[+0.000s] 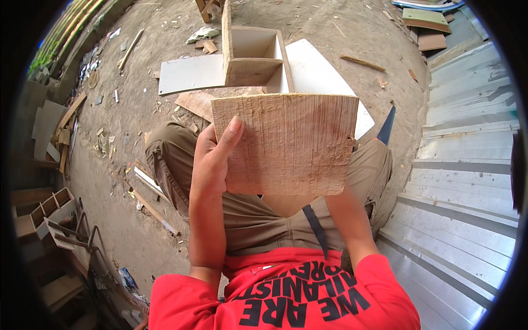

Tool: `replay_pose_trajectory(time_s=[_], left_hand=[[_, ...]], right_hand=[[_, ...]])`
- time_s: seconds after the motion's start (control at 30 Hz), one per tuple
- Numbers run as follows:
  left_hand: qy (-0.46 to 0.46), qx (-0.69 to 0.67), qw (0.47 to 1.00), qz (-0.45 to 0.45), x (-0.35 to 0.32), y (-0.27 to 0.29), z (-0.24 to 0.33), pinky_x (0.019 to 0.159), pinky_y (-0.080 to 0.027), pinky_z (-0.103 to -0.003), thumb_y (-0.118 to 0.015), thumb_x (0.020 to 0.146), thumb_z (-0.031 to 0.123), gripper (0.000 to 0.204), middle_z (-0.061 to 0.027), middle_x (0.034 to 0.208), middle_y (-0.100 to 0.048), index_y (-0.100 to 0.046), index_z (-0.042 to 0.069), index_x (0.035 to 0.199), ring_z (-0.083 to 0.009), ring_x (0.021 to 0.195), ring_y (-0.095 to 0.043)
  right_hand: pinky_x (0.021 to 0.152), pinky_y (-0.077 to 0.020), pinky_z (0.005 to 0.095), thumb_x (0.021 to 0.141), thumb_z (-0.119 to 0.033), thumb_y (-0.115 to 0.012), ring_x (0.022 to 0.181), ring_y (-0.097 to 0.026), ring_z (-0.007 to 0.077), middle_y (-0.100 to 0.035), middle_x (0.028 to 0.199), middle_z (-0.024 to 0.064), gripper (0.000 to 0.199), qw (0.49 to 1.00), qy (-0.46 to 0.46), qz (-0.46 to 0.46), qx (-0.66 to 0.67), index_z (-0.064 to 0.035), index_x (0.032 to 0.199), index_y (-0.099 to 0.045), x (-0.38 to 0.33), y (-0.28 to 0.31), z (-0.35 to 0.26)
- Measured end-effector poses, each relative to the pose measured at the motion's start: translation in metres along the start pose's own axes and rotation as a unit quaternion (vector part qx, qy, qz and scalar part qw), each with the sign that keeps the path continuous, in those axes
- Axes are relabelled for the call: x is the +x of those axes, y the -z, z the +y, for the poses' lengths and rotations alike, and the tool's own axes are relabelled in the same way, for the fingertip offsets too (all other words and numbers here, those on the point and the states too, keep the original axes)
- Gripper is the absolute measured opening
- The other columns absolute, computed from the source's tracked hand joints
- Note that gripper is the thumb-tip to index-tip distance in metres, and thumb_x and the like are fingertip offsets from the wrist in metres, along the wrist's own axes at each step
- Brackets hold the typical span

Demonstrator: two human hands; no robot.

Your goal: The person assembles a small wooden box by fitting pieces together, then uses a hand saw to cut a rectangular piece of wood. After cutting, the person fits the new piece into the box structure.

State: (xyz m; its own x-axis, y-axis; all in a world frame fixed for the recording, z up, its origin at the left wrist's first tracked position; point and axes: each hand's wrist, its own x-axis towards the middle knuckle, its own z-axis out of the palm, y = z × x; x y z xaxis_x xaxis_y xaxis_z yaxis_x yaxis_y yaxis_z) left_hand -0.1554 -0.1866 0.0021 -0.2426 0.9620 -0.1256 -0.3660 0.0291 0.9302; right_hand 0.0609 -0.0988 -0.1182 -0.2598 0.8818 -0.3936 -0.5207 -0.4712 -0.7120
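Clamped on the left edge of a rough wooden board (pixel 291 146), the left hand (pixel 212 154) lays its thumb flat across the face; the right forearm (pixel 352 225) runs up behind the lower right corner, hiding its hand, so I cannot tell that grip. The board is raised over the lap, between the knees, its top edge pale and ragged, its right edge notched partway down. Past the top edge stand a white-lined box (pixel 254 70) and a white panel (pixel 324 82), limiting forward room. Dirt floor (pixel 124 179) spreads wider leftward; metal sheeting (pixel 456 192) bounds the right.
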Motion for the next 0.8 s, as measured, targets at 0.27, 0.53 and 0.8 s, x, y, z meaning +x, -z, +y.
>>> replay_pose_trajectory(time_s=[0.27, 0.53, 0.8], left_hand=[[-0.001, -0.009, 0.999, 0.038, -0.006, 0.002, 0.001, 0.085, -0.046, -0.026, -0.062, 0.098, 0.029, 0.034, -0.0045, 0.104, -0.067, -0.063, -0.002, 0.112, -0.0081, 0.094, -0.06], [0.013, -0.008, 1.0, 0.016, -0.003, 0.007, -0.006, 0.086, -0.046, -0.026, -0.062, 0.098, 0.03, 0.037, -0.0061, 0.107, -0.067, -0.062, -0.003, 0.115, -0.0094, 0.095, -0.061], [0.024, -0.012, 0.999, 0.04, -0.005, -0.003, 0.003, 0.087, -0.047, -0.027, -0.062, 0.098, 0.03, 0.039, -0.007, 0.107, -0.067, -0.062, -0.005, 0.117, -0.0101, 0.096, -0.062]], right_hand=[[0.086, -0.0518, 0.0324, 0.095, -0.018, -0.052, 0.1, -0.064, 0.0195, -0.065, 0.111, 0.0149, 0.039, 0.996, -0.035, 0.03, 0.075, 0.0039, 0.128, -0.05, 0.008, 0.007, 0.06], [0.088, -0.0516, 0.0328, 0.097, -0.025, -0.05, 0.103, -0.063, 0.0205, -0.063, 0.116, 0.0158, 0.045, 0.99, -0.041, 0.059, 0.122, 0.0031, 0.131, -0.047, 0.018, 0.01, 0.093], [0.09, -0.0514, 0.0333, 0.1, -0.033, -0.047, 0.106, -0.063, 0.0214, -0.062, 0.12, 0.0168, 0.05, 0.988, -0.04, 0.075, 0.128, 0.0023, 0.135, -0.044, 0.025, 0.011, 0.109]])
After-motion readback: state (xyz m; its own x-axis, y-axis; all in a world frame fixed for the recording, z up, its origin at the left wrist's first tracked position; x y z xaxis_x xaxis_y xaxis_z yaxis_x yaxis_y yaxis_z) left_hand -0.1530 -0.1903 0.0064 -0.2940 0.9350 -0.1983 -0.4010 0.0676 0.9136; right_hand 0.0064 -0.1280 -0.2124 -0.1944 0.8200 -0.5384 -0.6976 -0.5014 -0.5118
